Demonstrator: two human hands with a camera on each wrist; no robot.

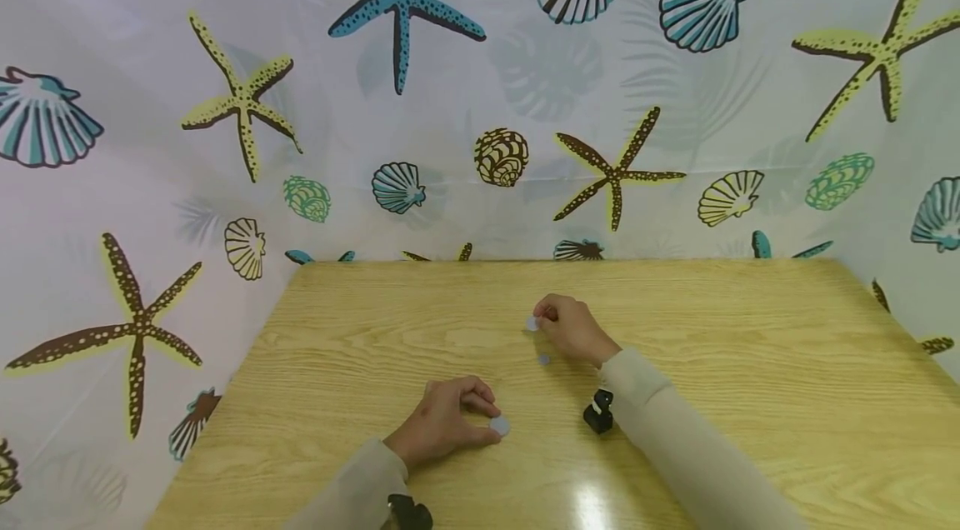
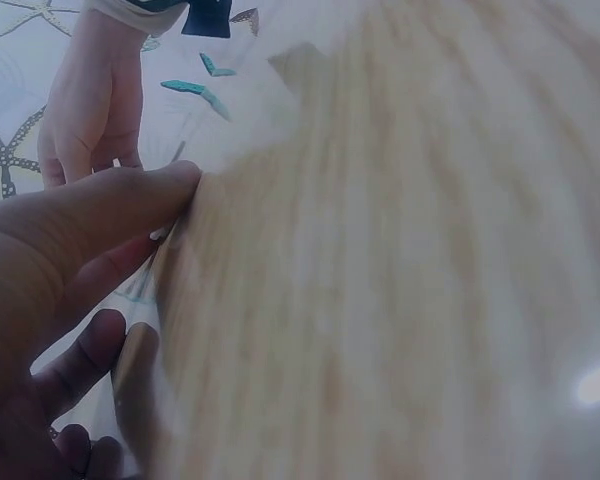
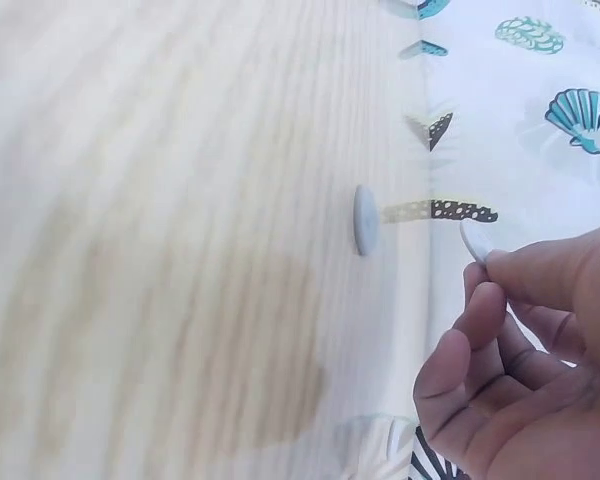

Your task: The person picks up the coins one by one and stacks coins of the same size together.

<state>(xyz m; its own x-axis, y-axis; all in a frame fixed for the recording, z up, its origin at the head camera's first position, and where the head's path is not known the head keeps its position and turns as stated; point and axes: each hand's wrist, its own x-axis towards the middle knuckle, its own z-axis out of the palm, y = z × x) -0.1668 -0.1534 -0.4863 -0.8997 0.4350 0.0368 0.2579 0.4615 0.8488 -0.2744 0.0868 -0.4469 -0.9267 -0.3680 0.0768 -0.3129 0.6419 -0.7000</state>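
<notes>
Judging by their slim, smooth look, the three discs should be light and stiff, perhaps a little slippery, and hard to pick up once flat; the rim seems the best place to take hold, with thumb and fingertip opposed. Whether they would chip is not something the views settle. Each is small, round, plain and pale grey to white, with a rounded edge. The loose disc (image 1: 543, 359) lies flat on the wood-grain table (image 1: 360, 322), touched by neither hand. Taking it as the clock's centre in the head view, the right disc (image 1: 532, 323) sits between 11 and 12 o'clock, pinched at its rim by the thumb and finger of the right hand (image 1: 573, 330), and it looks tilted in the right wrist view. The left disc (image 1: 499, 427) is at 7 o'clock, its edge apparently nipped between thumb and finger of the left hand (image 1: 444, 422); the left wrist view mostly hides it, so I cannot tell whether it touches the tabletop.
</notes>
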